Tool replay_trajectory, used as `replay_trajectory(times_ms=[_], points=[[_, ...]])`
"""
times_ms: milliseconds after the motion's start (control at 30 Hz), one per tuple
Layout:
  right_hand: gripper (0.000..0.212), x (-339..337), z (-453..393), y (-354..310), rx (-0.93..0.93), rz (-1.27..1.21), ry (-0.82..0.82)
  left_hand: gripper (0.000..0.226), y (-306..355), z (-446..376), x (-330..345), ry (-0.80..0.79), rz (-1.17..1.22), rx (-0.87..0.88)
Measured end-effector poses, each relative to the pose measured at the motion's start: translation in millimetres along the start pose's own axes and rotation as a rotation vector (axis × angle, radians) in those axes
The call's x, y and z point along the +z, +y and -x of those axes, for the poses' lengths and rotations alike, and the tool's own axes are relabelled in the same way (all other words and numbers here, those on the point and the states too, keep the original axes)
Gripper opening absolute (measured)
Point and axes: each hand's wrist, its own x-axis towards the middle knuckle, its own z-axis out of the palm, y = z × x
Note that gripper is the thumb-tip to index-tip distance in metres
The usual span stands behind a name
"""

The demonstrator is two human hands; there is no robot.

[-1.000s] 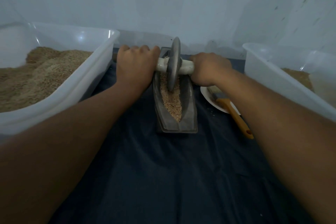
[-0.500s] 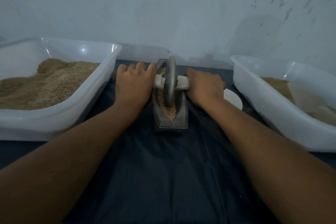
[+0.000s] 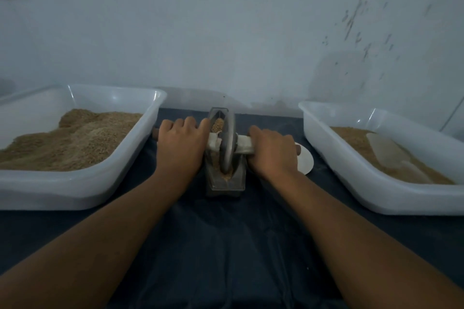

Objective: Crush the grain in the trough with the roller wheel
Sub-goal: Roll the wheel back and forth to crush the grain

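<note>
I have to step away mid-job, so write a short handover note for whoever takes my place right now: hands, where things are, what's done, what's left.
Left hand: grips the left end of the roller's handle.
Right hand: grips the right end.
Wheel: upright in the trough, near its close end, on the grain.
Trough sits on the dark cloth between two white tubs: left tub heaped with grain, right tub holding a shallower layer. A white plate lies behind the right hand.
Done: rolling is under way.
Left: whole-looking grain shows at the trough's far end; roll on.
</note>
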Motion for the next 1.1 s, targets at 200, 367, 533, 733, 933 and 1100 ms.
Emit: replay_trajectory(times_ms=[200, 367, 533, 733, 933, 1100], points=[[0.019, -10.8, 6.6, -3.9, 0.025, -0.004, -0.037, 0.018, 0.1, 3.9, -8.5, -0.041, 0.009, -0.003], [0.016, -9.0, 6.3, -2.6, 0.035, 0.002, -0.077, 0.016, -0.5, 6.1, -7.0, -0.024, 0.004, 0.006], [0.014, -1.9, -8.8, 2.2, 0.037, 0.039, -0.129, 0.011, -3.2, -0.6, 1.4, -0.020, 0.010, 0.005], [0.016, 2.5, -41.2, 5.3, 0.021, 0.026, -0.324, 0.014, -9.9, -13.9, 21.6, -0.067, 0.022, 0.006], [0.047, 11.8, -70.8, 9.4, -0.014, 0.018, -0.387, 0.014, -12.3, -29.9, 37.8, -0.068, 0.045, -0.001], [0.059, 17.5, -83.8, 12.1, -0.004, -0.002, -0.415, 0.019, -14.0, -40.2, 44.8, -0.054, 0.041, 0.020]])
